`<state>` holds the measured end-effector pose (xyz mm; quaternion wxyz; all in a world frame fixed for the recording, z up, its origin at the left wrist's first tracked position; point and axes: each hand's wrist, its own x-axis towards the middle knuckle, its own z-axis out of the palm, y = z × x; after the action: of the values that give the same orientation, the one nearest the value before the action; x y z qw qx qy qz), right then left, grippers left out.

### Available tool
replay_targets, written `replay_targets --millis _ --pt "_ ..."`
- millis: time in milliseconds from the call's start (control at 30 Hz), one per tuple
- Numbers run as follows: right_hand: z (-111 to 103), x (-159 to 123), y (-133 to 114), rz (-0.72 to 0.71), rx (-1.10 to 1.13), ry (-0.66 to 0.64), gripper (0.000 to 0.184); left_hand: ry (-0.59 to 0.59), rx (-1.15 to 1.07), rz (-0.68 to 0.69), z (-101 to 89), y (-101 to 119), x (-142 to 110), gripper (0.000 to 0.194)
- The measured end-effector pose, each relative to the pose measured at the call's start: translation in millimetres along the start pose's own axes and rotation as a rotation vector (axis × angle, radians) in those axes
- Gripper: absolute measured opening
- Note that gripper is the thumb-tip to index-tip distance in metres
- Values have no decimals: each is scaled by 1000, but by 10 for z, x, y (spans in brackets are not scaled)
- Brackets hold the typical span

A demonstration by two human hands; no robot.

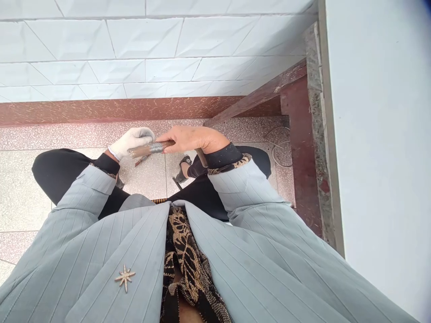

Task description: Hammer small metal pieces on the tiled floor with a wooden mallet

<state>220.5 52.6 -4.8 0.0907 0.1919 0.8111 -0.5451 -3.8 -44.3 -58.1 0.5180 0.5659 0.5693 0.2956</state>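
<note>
A seated person in a grey pinstriped jacket [235, 251] holds a short brown stick [151, 148], bound at its middle with a band of silvery wire, level above the knees. The left hand [132, 140], in a white glove, is curled around the stick's left end; the bare right hand [193, 138] is closed over its right end, fingers pressed together along the top. Below lies a speckled tiled floor [20, 202], with a loop of thin wire [281, 150] near the dark doorframe at right, beneath a white tiled wall [134, 54]
</note>
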Motion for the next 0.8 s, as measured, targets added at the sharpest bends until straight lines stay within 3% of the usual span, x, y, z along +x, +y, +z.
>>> replay_targets --millis 100,233,333,400,500,600,733,800 --pt "-42 -32 -28 2 40 196 16 111 -190 -26 90 -133 15 17" --pt "-84 15 56 52 54 496 18 19 -421 -41 231 -127 -33 25" --pt "-100 95 151 138 -108 622 17 -20 -290 -40 284 -48 -80 19" --pt "-90 146 182 202 -255 614 19 -57 -79 -33 285 1 -104 14" --pt "-39 197 155 308 -457 472 23 -141 200 -7 232 60 -130 16" --pt "26 216 90 364 -571 223 23 -141 329 4 125 93 -152 22" --pt "18 165 44 277 -431 -335 22 -173 452 44 -10 78 -164 22" --pt "-59 86 39 152 -284 -465 28 -193 430 41 -43 59 -161 22"
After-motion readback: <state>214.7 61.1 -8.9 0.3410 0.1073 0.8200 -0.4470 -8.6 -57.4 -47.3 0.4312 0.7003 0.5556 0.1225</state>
